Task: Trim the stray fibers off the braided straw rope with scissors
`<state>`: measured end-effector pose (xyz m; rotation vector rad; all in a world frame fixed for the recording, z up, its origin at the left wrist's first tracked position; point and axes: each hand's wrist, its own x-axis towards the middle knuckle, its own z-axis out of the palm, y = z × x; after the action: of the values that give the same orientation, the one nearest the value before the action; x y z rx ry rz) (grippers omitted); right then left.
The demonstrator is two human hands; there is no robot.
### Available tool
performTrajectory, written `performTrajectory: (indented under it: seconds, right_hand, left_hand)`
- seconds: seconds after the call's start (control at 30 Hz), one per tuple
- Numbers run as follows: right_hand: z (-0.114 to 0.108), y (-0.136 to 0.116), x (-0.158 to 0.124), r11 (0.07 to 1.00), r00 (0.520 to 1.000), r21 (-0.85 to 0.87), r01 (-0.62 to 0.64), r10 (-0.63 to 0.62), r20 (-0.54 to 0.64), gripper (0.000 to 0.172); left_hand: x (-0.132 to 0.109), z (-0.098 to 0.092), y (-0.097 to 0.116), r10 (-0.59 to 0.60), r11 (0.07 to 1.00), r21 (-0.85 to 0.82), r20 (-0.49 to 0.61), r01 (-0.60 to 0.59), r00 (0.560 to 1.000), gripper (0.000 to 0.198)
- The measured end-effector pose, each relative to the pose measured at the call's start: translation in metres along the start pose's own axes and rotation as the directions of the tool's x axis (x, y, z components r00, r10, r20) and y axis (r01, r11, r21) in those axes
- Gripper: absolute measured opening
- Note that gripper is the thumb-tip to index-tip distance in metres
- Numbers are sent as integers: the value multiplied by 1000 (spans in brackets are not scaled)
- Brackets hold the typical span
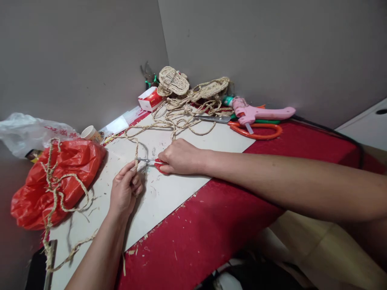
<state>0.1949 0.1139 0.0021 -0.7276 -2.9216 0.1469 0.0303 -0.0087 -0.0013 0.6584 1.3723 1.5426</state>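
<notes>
Between the thumb and fingers of my left hand (125, 187) is a braided straw rope (136, 150), its upper length running back to the tangled pile. My right hand (179, 156) is closed on a small pair of scissors (159, 166) with red handles. The scissor blades are parted and point left, one of them at the rope just above my left fingertips. Whether the rope is cut through there cannot be made out. Both hands are over a white board (169, 197) on a red cloth.
Coiled straw rope (173, 80) is heaped at the back, near a red and white box (150, 99) and pliers (148, 75). A pink glue gun (263, 112) lies over large orange-handled scissors (256, 132). Left are a red plastic bag (72, 161) with rope on it and a paper cup (90, 133).
</notes>
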Motion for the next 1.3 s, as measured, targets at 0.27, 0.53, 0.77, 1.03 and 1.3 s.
performTrajectory:
  seconds: [0.27, 0.53, 0.77, 1.03, 1.3]
  right_hand:
    - [2, 0, -1, 999, 1000, 45, 6, -5, -26, 35]
    - [0, 0, -2, 998, 1000, 58, 12, -12, 12, 32]
    - [1, 0, -1, 995, 1000, 103, -10, 11, -7, 33]
    - [0, 6, -2, 981, 994, 181, -70, 83, -65, 36]
    - [1, 2, -2, 993, 999, 122, -8, 14, -42, 39]
  left_hand:
    - [2, -2, -1, 1, 1000, 8, -4, -1, 1000, 24]
    - [1, 0, 0, -12, 1000, 0, -9, 12, 1000, 20]
    - [0, 2, 3, -27, 1000, -15, -1, 27, 1000, 19]
    - [1, -1, 4, -35, 999, -15, 27, 36, 999, 28]
    - [-1, 2, 3, -37, 999, 13, 18, 37, 999, 19]
